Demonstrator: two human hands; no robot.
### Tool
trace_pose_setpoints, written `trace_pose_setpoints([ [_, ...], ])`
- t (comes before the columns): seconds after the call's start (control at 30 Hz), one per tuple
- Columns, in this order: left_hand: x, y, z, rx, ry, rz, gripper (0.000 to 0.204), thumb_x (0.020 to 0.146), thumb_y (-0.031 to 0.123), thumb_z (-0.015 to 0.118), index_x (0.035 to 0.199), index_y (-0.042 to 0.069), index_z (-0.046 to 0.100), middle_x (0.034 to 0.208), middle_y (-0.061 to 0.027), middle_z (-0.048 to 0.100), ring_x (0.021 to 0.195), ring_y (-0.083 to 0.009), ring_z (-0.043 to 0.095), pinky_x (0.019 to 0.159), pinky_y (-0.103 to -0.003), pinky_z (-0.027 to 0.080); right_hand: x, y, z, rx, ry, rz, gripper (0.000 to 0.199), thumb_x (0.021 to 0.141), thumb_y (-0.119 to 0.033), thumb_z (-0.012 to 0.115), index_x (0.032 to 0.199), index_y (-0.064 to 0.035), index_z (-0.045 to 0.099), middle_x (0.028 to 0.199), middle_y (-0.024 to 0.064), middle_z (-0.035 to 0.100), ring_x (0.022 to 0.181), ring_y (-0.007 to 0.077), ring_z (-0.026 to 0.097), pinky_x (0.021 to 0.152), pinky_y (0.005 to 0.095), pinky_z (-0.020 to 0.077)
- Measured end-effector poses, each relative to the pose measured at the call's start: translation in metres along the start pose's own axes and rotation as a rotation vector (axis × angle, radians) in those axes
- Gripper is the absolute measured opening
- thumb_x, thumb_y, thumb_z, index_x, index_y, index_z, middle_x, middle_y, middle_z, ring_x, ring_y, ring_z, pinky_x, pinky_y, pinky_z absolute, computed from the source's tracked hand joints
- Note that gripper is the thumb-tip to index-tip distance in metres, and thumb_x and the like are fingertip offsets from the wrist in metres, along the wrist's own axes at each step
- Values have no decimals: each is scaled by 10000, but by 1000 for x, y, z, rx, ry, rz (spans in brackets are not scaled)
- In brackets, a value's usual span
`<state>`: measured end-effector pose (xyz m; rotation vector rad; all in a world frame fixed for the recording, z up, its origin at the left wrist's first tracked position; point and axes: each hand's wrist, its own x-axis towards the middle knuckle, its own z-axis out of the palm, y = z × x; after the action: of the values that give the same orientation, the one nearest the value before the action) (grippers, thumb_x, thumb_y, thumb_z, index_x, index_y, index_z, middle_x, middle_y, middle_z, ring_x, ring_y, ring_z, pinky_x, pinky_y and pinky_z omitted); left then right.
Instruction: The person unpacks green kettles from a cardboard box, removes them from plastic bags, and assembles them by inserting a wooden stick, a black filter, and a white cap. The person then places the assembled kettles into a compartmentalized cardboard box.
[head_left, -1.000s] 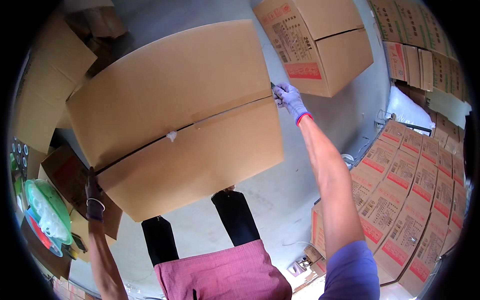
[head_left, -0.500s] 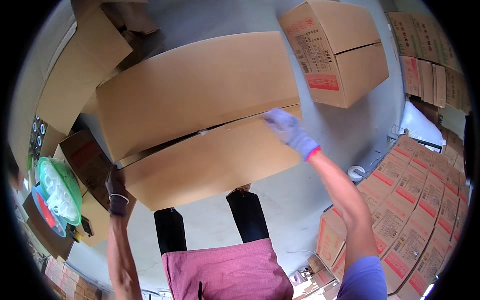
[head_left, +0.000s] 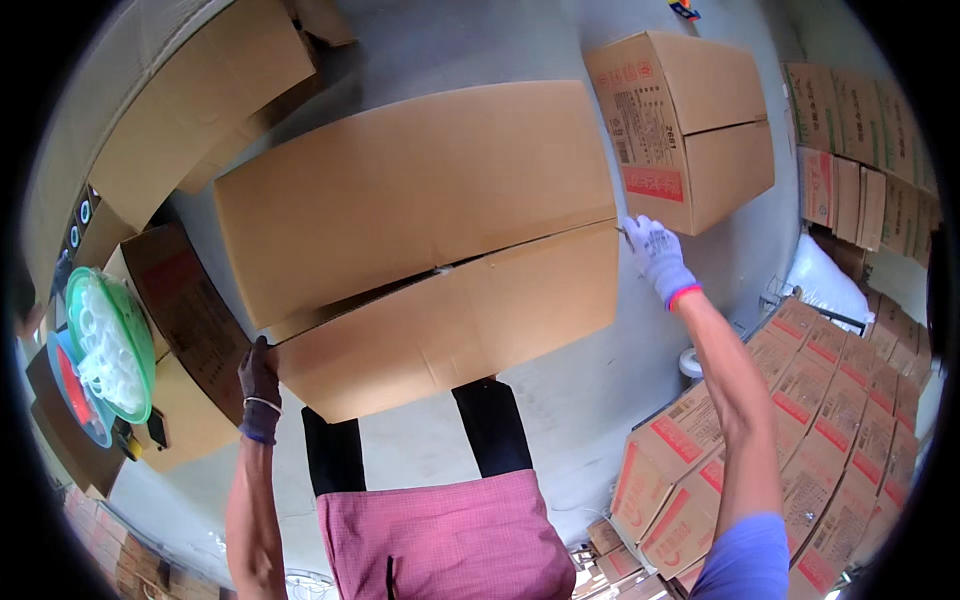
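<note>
A big plain cardboard box [head_left: 420,200] lies in front of me, its top flaps meeting along a seam that gapes slightly in the middle. My left hand [head_left: 258,385], in a dark glove, grips the box's near left corner. My right hand [head_left: 655,255], in a white glove with a red cuff, is at the right end of the seam. Its fingers pinch something small and thin against the box's edge; I cannot tell what it is.
A smaller carton [head_left: 700,120] with red print stands just right of the big box. Stacked printed cartons [head_left: 820,420] fill the right side. Flat cardboard sheets [head_left: 180,110] lie at upper left, green and blue round tubs [head_left: 105,340] at the left. A white roll [head_left: 690,362] sits on the grey floor.
My right hand slid inward over the seam half a second ago and is now back at the seam's right end. The left hand has stayed on the box's left corner.
</note>
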<state>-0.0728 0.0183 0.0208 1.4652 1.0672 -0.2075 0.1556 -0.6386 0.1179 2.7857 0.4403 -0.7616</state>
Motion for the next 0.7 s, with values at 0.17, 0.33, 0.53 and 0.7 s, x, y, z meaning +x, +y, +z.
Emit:
trace_pose_setpoints([
  [0.17,-39,13,22,148,24,-22,174,925,169,577,937,23,669,849,-15,612,839,-134,575,778,-331,478,12,-112,-1,167,263,-522,157,872,-155,581,1024,-136,614,963,67,619,956,251,627,797,373,526],
  [0.33,-70,32,20,-121,-34,-152,170,925,177,574,893,25,645,797,-17,593,797,-129,577,722,-303,471,43,-152,-16,-108,26,-547,107,800,-126,607,892,-150,657,872,73,652,877,248,667,667,367,535],
  [0.53,-180,100,-2,250,-300,-374,285,925,293,583,833,25,619,653,-63,598,701,-141,603,680,-272,472,-34,35,-36,137,-53,134,162,846,-89,576,999,-98,627,955,129,650,922,334,640,794,428,523],
  [0.7,-252,112,14,1139,-902,476,493,858,456,641,1230,135,603,1127,-150,604,1019,-303,559,875,-415,472,-123,-8,-26,400,-14,4,162,792,-49,573,927,-119,628,942,132,600,884,353,607,781,447,513],
])
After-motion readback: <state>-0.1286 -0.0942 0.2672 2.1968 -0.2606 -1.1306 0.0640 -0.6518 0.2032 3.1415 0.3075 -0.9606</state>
